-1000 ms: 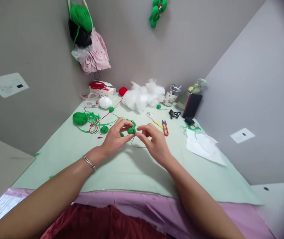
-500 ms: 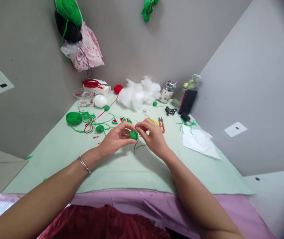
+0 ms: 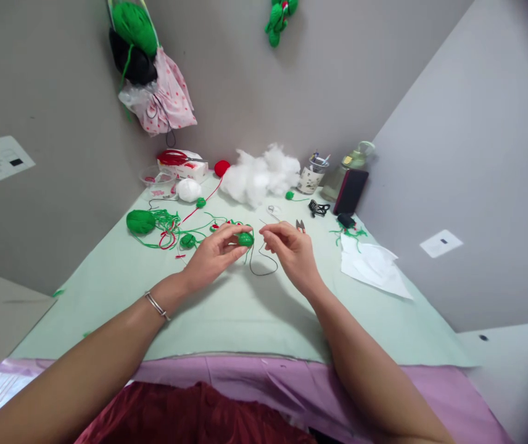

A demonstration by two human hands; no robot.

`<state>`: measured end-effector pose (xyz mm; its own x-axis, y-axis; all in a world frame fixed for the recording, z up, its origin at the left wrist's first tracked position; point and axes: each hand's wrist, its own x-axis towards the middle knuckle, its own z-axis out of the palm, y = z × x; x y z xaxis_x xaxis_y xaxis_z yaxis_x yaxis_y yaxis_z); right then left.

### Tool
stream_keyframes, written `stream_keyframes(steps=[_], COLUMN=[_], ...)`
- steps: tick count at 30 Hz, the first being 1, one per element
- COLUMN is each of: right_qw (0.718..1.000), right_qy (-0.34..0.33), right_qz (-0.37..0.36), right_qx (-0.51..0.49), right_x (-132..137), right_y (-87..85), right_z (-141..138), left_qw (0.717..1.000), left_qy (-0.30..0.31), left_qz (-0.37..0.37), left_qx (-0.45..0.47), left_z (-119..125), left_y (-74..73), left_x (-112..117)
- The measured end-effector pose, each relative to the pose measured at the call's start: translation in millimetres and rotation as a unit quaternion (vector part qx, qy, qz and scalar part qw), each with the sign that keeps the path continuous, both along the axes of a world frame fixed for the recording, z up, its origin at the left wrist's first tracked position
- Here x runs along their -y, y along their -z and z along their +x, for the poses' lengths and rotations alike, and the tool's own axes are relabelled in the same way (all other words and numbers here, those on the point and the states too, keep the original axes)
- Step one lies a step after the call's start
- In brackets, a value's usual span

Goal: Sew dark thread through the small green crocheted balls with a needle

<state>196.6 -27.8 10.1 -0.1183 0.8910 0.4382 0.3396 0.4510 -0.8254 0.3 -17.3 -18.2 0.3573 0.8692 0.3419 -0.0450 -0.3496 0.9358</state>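
Observation:
Between the thumb and fingers of my left hand [image 3: 211,254] is a small, rounded green crochet piece [image 3: 245,239]. My right hand [image 3: 294,250], a little to the right and apart from it, pinches a thin needle [image 3: 263,222] whose tip sticks up past the fingers. A dark thread [image 3: 264,275] hangs in a loop between the piece and my right hand. Short green yarn ends dangle below the piece. Just behind my right hand lie snips [image 3: 300,226], their handles mostly hidden by it.
White stuffing [image 3: 261,179] is heaped at the back, beside a red yarn ball [image 3: 222,168]. Green yarn [image 3: 140,222] and tangled strands lie left. A pen cup [image 3: 311,179], a bottle [image 3: 354,159], a phone [image 3: 351,192] and white paper [image 3: 370,266] are on the right.
My right hand has drawn away from the green piece, and the dark thread now hangs in a wider loop. My left hand has turned the piece and raised it slightly.

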Motion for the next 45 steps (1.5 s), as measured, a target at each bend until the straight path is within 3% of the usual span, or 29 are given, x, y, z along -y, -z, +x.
stream_keyframes(steps=[7,18,23,29,37,45], right_qw=[0.992,0.995,0.998,0.989,0.974,0.985], right_qy=[0.000,-0.022,0.000,-0.047,-0.036,-0.008], right_qz=[0.032,-0.010,0.023,0.078,0.132,0.120], right_qx=[0.119,0.100,0.053,0.115,0.181,0.121], right_x=[0,2,7,16,13,16], right_y=[7.4,8.8,1.0,3.5,15.8,12.7], right_z=[-5,-9,-10,-17,-19,-15], left_qw=[0.998,0.992,0.986,0.982,0.990,0.992], left_qy=[-0.041,-0.087,-0.120,-0.135,-0.115,-0.084], left_qz=[0.040,0.081,0.097,0.107,0.068,-0.077], left_qx=[-0.019,-0.032,-0.063,-0.082,-0.043,0.045], left_z=[-3,-3,-4,-5,-5,-9], left_y=[1.9,4.9,5.9,4.8,7.8,-1.3], left_x=[-2,-5,-6,-6,-7,-10])
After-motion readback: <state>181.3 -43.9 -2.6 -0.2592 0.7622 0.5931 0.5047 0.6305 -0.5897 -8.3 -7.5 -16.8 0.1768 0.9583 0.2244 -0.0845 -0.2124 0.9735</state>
